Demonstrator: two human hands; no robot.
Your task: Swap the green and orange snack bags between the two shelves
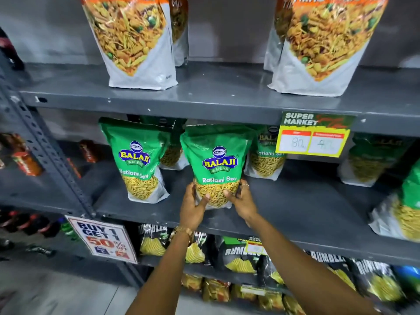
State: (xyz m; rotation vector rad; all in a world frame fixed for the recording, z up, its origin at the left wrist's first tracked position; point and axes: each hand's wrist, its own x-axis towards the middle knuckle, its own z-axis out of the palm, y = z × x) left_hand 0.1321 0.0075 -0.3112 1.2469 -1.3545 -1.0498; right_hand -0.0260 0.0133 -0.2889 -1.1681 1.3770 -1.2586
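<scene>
A green snack bag (218,160) stands upright at the middle of the lower shelf (306,208). My left hand (193,205) and my right hand (242,200) both grip its bottom corners. Another green bag (136,158) stands to its left, and more green bags (266,155) sit behind and to the right. On the upper shelf (216,96) stand orange snack bags, one at the left (131,42) and one at the right (327,44), each with another bag behind it.
A yellow price tag (314,135) hangs from the upper shelf's front edge. A "Buy 1 Get 1" sign (102,239) is fixed at the lower left. Black chip bags (241,255) fill the shelf below. A grey slotted upright (45,144) runs down the left.
</scene>
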